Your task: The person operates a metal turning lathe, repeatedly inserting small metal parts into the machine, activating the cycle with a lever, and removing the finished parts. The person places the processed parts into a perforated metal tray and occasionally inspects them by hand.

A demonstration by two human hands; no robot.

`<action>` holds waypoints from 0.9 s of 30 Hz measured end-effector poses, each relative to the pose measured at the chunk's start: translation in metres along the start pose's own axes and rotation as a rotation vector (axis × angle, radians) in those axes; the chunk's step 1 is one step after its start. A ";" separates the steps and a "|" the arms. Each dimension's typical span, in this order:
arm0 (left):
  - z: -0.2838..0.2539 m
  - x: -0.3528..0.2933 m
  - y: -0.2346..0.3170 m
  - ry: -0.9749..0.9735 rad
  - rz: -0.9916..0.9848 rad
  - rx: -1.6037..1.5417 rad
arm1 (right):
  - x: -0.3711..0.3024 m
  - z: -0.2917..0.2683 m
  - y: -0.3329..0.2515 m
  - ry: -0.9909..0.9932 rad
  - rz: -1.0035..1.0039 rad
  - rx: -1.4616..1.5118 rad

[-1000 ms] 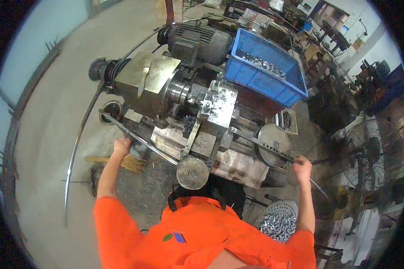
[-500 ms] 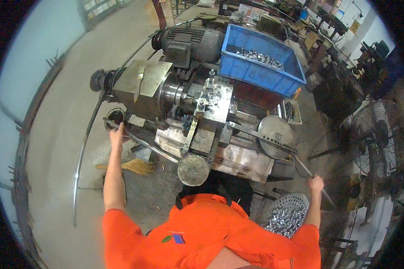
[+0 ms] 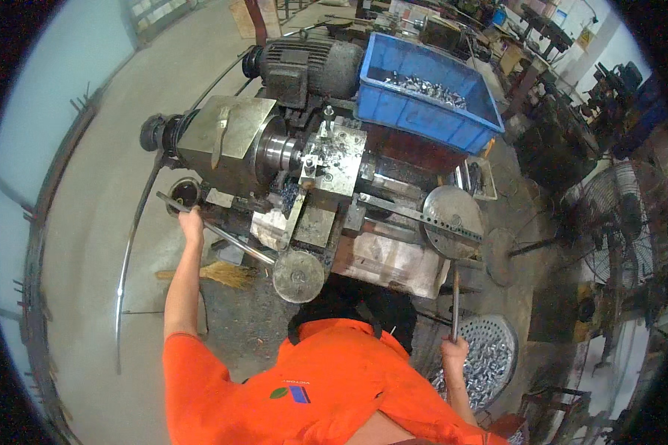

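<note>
My left hand (image 3: 191, 219) is closed around the long metal lever (image 3: 239, 245) that runs to the round disc (image 3: 298, 276) at the front of a small lathe. My right hand (image 3: 454, 348) grips the lower end of a metal handle bar (image 3: 456, 300), which hangs below a perforated flat arm (image 3: 421, 216) and a larger round plate (image 3: 453, 215). Between them, the tool carriage (image 3: 343, 159) stands close to the shiny spindle chuck (image 3: 280, 152). Whether the chuck holds a part is too small to tell.
A blue crate (image 3: 430, 115) of small metal parts sits behind the carriage. Below my right hand is a perforated basin (image 3: 506, 334) of similar parts. A brush (image 3: 220, 137) lies on the headstock, beside the motor (image 3: 312, 67). A broom (image 3: 226, 274) and a standing fan (image 3: 620, 222) flank the machine.
My right hand has swung its handle bar leftward and toward me, so the bar now hangs nearly straight. The carriage has shifted left, closer to the chuck. My left hand keeps its grip.
</note>
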State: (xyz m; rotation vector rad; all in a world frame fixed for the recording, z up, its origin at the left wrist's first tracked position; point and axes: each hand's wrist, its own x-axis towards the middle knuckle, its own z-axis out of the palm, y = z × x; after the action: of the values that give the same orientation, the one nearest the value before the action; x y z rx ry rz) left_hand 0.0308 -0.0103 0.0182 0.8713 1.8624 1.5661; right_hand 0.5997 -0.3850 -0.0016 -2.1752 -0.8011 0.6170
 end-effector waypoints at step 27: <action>-0.001 0.007 -0.006 -0.254 -0.024 0.084 | 0.193 -0.106 -0.010 0.423 -0.120 -1.051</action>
State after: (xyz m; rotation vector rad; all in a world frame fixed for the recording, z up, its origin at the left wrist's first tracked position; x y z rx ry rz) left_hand 0.0247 -0.0059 0.0128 1.0290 1.7585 1.3039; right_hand 0.7966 -0.2943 0.0373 -2.9723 -1.1485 -0.4603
